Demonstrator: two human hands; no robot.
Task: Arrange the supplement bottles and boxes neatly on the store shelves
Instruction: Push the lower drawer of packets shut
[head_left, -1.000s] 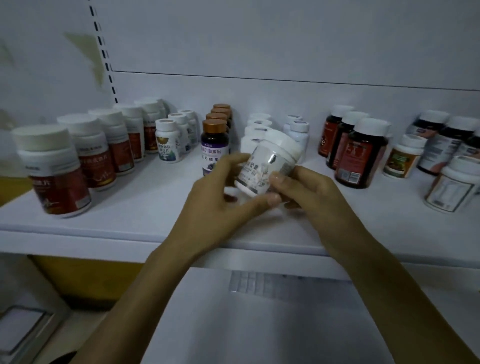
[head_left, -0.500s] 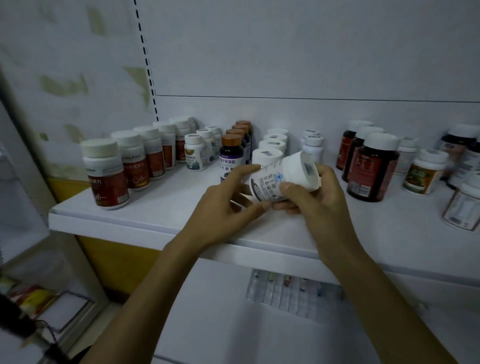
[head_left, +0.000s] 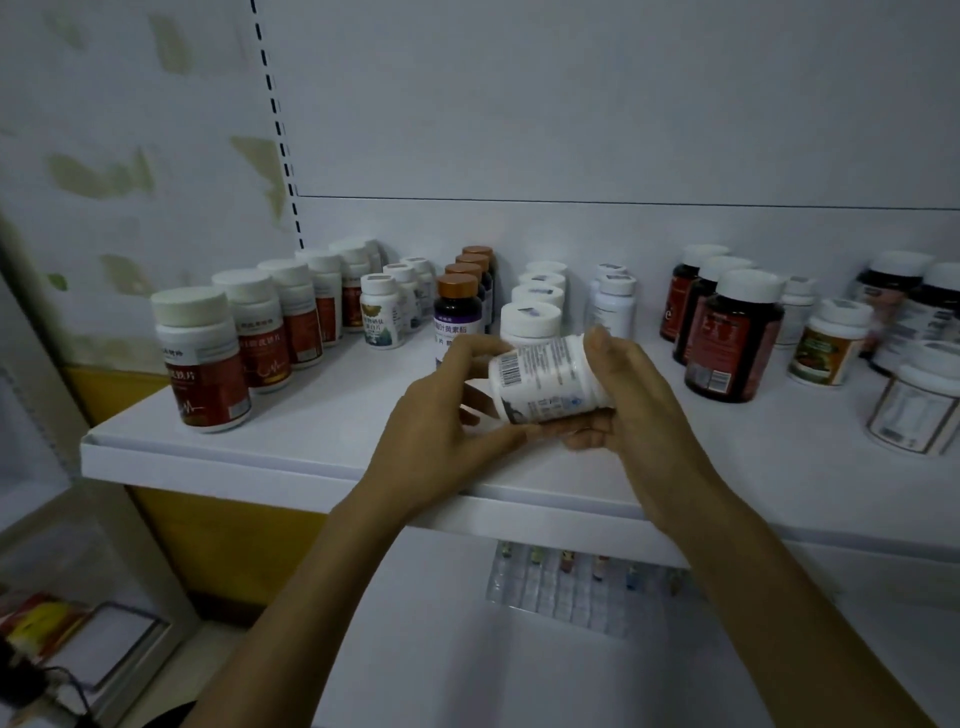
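**Two hands holding a white bottle on its side**

The left hand and the right hand are both gripping the white bottle, one at each end. The bottle is lying sideways, its long side running left to right. Its barcode end is pointing left and its other end is hiding in the right palm. It is hanging over the shelf, near the middle of the front edge. White-capped bottles are standing just behind it.

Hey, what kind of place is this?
Likely a pharmacy or supplement shop: rows of matching red-label bottles lined front to back on a white shelf, a slotted upright, and a barcoded white bottle held in the left hand and right hand.
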